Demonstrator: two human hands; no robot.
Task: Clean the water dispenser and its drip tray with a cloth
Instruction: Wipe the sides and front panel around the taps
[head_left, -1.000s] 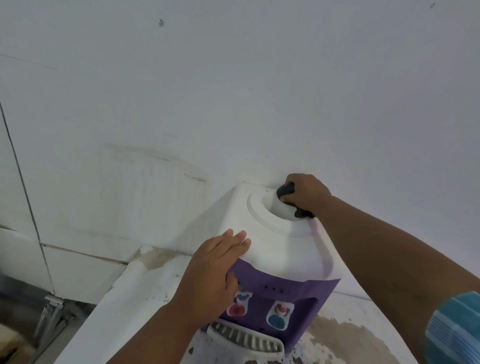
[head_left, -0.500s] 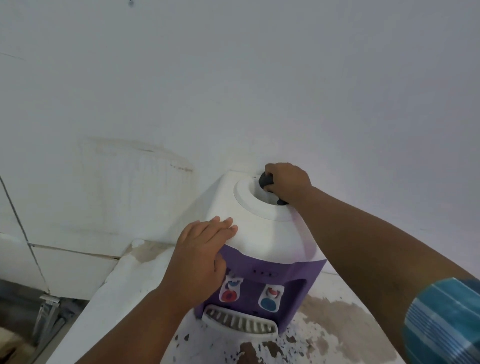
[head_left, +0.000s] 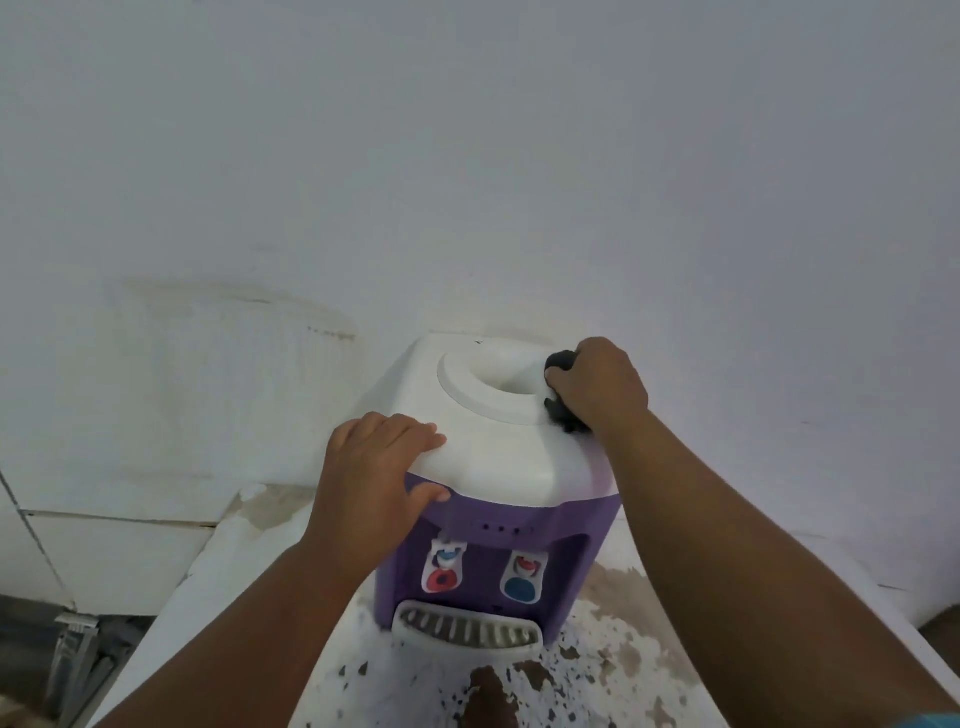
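Observation:
A white-topped, purple-fronted water dispenser stands on a worn white table. Its top has a round bottle well. My right hand presses a dark cloth against the right rim of that well. My left hand lies flat over the dispenser's front-left top corner, fingers spread on the white lid and thumb on the purple face. Below sit a red tap and a blue tap. The white slotted drip tray juts out at the base.
The table has peeling paint with brown patches in front of the dispenser. A pale wall rises right behind it. At the lower left a metal frame stands on the floor beside the table's edge.
My right hand has slid the cloth from the back of the bottle well round to its right rim. The left hand has stayed on the front-left corner. The camera has tilted down slightly.

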